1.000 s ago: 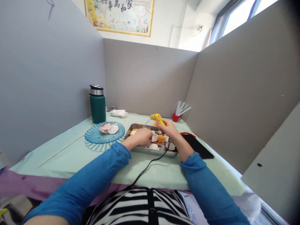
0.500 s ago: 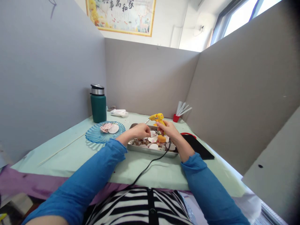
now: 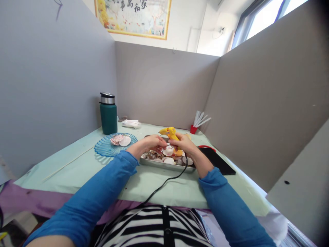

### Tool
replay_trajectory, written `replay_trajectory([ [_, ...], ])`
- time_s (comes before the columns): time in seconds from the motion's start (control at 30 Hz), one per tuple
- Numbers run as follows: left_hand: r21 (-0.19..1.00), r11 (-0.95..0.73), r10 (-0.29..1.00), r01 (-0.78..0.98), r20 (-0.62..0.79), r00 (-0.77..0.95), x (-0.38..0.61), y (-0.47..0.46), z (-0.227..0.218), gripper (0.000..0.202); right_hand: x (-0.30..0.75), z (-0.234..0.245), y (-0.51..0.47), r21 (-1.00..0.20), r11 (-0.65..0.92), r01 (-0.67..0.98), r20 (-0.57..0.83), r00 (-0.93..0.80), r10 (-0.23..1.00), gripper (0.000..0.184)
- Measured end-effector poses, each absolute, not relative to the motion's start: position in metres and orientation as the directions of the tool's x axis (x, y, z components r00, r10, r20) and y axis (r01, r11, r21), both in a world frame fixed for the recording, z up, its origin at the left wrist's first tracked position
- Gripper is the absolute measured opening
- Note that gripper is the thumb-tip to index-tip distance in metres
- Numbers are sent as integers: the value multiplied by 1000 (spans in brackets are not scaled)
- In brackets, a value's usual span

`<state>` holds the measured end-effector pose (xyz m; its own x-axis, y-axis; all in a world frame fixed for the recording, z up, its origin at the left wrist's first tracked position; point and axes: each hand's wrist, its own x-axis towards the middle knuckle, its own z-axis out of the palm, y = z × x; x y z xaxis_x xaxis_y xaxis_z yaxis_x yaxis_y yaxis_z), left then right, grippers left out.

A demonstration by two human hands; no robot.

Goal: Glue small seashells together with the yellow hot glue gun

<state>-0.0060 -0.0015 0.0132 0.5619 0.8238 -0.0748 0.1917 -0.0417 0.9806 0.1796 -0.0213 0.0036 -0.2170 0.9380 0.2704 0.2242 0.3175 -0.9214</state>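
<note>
My right hand [image 3: 184,143] is wrapped round the handle of a yellow hot glue gun [image 3: 170,132], whose nozzle points left. A black cord hangs from the handle. Close to the gun, my left hand [image 3: 153,142] has its fingers pinched together; anything between them is too small to make out. Both hands are over a metal tray [image 3: 167,165] filled with seashells and small stones. Among them lie white shells [image 3: 169,160] and an orange shell [image 3: 178,153]. To the left, a blue glass plate [image 3: 100,146] carries pink and white shells [image 3: 118,139].
A green bottle [image 3: 108,118] stands behind the plate, beside a white packet [image 3: 131,124]. At the back right, a red cup [image 3: 193,129] holds several glue sticks [image 3: 200,119]. A black flat board [image 3: 218,161] lies right of the tray. Grey partitions enclose the table.
The glue gun has shifted left and slightly down, its nozzle now above my left hand. My left hand has risen slightly and turned, showing more of its fingers.
</note>
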Motion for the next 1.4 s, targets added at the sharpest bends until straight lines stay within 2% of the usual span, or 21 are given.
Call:
replay_trajectory([
  [0.1, 965, -123, 828, 230, -28, 560, -5, 0, 10, 22, 181, 2, -19, -946, 265, 188, 227, -202, 953, 27],
  [0.33, 903, -364, 824, 226, 199, 531, 2, -2, 7, 19, 180, 7, -23, -972, 182, 148, 166, -112, 980, 32],
  [0.57, 683, -579, 807, 446, 404, 430, 7, -3, 1, 15, 180, 8, -24, -992, 122, 34, 117, -120, 986, 34],
  [0.67, 687, -576, 811, 442, 414, 414, 7, -2, 0, 21, 180, 7, -23, -991, 135, 20, 131, -120, 984, 32],
  [0.83, 773, -512, 842, 374, 365, 398, 4, 3, 1, 21, 181, 6, -20, -985, 166, 44, 161, -99, 982, 31],
  [0.97, 822, -452, 875, 346, 333, 351, -1, 8, 3, 18, 182, 8, -20, -935, 352, 47, 350, -45, 936, 34],
  [1.03, 830, -435, 888, 349, 332, 318, -5, 11, 3, 16, 183, 10, -21, -912, 404, 63, 401, -57, 914, 36],
  [1.23, 789, -400, 916, 466, 353, 189, -18, 26, 1, 16, 185, 10, -25, -907, 321, 274, 300, -117, 947, 36],
  [1.4, 728, -372, 919, 577, 377, 116, -22, 28, 1, 19, 188, 9, -23, -882, 321, 345, 284, -155, 946, 34],
])
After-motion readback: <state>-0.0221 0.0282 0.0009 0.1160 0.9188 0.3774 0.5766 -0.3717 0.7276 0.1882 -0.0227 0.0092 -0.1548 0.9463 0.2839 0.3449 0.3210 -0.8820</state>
